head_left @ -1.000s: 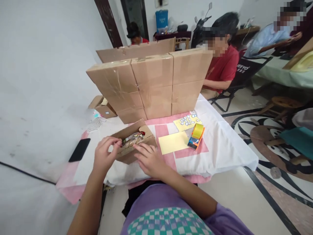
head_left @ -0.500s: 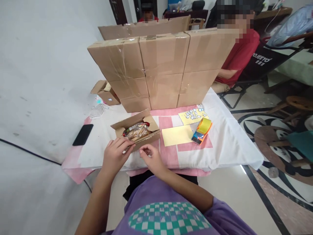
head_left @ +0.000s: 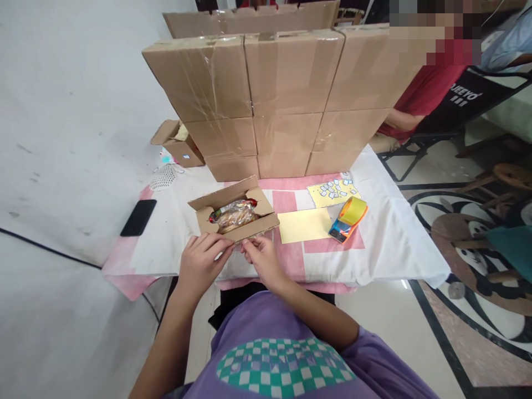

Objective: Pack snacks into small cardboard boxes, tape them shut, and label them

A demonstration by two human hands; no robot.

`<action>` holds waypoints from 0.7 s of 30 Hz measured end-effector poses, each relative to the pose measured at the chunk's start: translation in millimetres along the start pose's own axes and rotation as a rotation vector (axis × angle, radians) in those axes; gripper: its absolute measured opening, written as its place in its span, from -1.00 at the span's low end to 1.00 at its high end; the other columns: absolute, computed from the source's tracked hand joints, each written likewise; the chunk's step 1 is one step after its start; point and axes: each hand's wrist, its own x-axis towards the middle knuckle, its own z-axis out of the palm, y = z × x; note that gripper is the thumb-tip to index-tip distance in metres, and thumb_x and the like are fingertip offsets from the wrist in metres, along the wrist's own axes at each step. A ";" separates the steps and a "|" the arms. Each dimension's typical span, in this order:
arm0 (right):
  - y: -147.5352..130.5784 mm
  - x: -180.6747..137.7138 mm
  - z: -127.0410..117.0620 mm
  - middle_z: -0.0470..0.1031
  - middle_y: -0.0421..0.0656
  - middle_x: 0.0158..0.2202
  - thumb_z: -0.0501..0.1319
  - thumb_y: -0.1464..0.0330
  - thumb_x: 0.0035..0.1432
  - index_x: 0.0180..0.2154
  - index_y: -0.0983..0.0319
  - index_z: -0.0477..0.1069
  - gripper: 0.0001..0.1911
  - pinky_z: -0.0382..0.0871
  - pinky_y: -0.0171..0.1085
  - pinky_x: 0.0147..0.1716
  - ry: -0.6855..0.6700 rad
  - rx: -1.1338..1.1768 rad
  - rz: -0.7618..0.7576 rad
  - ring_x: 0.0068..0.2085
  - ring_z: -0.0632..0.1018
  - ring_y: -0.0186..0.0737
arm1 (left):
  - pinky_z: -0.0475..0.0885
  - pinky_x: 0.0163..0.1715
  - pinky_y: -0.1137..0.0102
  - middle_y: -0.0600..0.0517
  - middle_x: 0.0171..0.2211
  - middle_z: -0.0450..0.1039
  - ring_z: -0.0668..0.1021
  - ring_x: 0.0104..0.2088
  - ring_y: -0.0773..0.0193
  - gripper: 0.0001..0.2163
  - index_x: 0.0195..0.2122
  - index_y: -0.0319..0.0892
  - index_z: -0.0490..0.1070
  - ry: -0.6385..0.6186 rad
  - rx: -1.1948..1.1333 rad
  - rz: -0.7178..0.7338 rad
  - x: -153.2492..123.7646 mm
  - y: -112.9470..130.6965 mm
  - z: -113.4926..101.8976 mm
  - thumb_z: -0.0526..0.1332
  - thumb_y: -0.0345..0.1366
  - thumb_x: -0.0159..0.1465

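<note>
cloth-covered table bears an open box at centre; stacked cartons at twelve o'clock, phone at nine, yellow sheet and tape dispenser at three.

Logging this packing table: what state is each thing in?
Box: open, flaps up.
Snack pack: inside box.
Stacked boxes: taped shut.
Far box: open.
Phone: screen dark.
Tape dispenser: lying on its side.
Left hand: fingers on box's near edge.
Right hand: same edge.

The person wears a purple short-sleeved shirt with a green-and-white chequered panel across the chest, the forearms left bare
</note>
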 end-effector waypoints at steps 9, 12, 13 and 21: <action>1.3 3.6 2.5 0.28 -0.33 -0.59 0.34 0.16 0.03 -0.49 0.18 0.35 -0.72 0.21 -0.34 -0.49 0.079 0.009 -0.090 -0.52 0.30 -0.37 | 0.34 -0.19 0.28 -0.01 -0.22 0.61 0.59 -0.17 0.19 -0.86 -0.17 -0.10 0.55 -0.118 -0.138 -0.112 7.8 2.6 -1.6 0.22 -0.22 0.43; 4.3 6.6 3.0 0.26 -0.34 -0.59 0.31 0.19 0.03 -0.50 0.18 0.34 -0.75 0.22 -0.34 -0.47 0.077 0.031 -0.101 -0.52 0.29 -0.37 | 0.38 -0.09 0.26 -0.05 -0.08 0.61 0.59 -0.04 0.13 -0.80 -0.05 -0.11 0.55 -0.192 -0.169 -0.135 15.8 2.9 1.1 0.19 -0.18 0.44; 5.2 7.3 3.1 0.26 -0.34 -0.58 0.31 0.19 0.03 -0.50 0.18 0.33 -0.75 0.22 -0.34 -0.46 0.073 0.036 -0.103 -0.52 0.28 -0.37 | 0.39 -0.06 0.25 -0.06 -0.04 0.60 0.59 -0.01 0.12 -0.78 -0.02 -0.11 0.54 -0.218 -0.173 -0.136 19.1 2.3 2.0 0.17 -0.18 0.45; 10.7 10.5 4.2 0.24 -0.34 -0.59 0.28 0.21 0.03 -0.54 0.17 0.29 -0.74 0.22 -0.32 -0.43 0.089 0.048 -0.090 -0.52 0.24 -0.38 | 0.38 -0.23 0.24 0.02 -0.16 0.64 0.63 -0.20 0.18 -0.79 -0.12 -0.09 0.58 -0.377 -0.032 0.034 47.4 -5.9 -7.0 0.15 -0.21 0.45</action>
